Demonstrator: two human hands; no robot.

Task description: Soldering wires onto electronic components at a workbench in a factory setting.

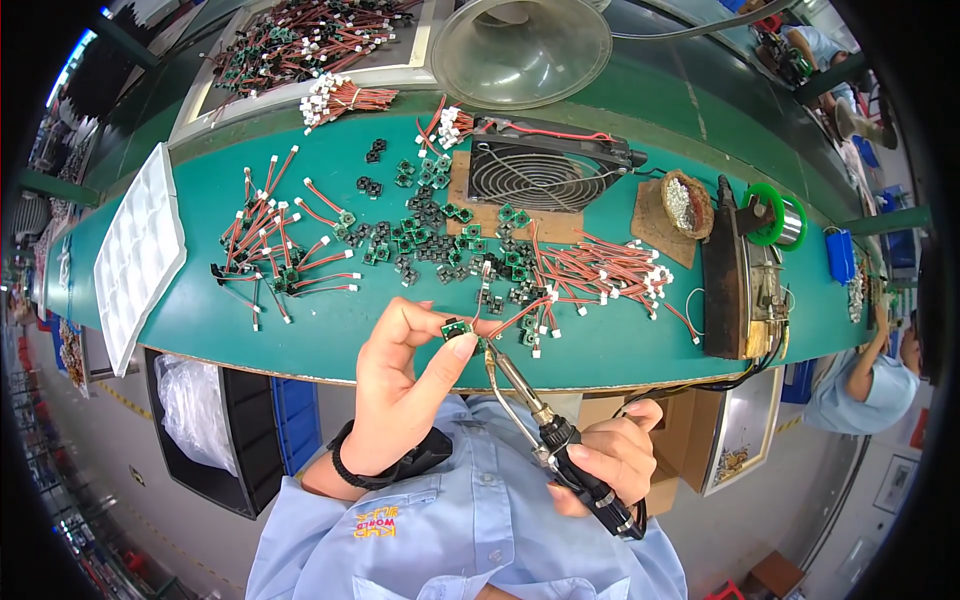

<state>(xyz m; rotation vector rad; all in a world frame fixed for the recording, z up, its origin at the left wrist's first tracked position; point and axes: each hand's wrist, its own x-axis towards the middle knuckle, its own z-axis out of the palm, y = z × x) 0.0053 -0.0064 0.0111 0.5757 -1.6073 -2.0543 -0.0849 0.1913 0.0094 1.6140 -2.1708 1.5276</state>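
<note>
Between the thumb and fingers of my left hand (400,385) is a small green circuit board (454,329) with a black part on it. A red-brown wire lead (517,316) with a white connector reaches the board's right side. My right hand (615,455) grips a soldering iron (558,433) by its black handle, a thin metal feed tube running along its shaft. The tip is beside the board, close to the wire end; whether they touch, I cannot tell. Just beyond my hands lie several loose green boards (410,235) and a pile of wire leads (600,265).
Wired boards (285,250) lie at left, near a white moulded tray (140,255). A fan (545,170) stands behind, under a clear fume funnel (522,50). To the right are a dish (686,205), a soldering unit (725,290) and a green solder spool (778,217). A co-worker (865,385) sits far right.
</note>
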